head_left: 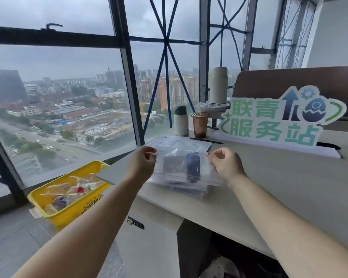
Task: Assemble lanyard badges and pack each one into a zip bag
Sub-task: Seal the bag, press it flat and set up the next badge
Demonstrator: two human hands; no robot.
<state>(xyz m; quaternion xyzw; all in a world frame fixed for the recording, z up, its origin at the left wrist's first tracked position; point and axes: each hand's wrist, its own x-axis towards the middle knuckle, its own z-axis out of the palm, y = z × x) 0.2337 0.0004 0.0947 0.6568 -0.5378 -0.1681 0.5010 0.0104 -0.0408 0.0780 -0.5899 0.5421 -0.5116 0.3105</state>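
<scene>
So, my left hand [142, 163] pinches one far corner of the zip bag [175, 167], which lies over a stack of packed bags [189, 188] near the counter's [269, 187] left edge. A blue lanyard [192, 166] is already inside. My right hand [224, 164] pinches the other corner. The bag's long axis runs left to right, zip strip toward me. I can't tell if it's sealed.

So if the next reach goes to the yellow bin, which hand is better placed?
Left. The left hand pinches the zip bag on the side where the yellow bin sits; the right hand would likely have to cross over.
</scene>
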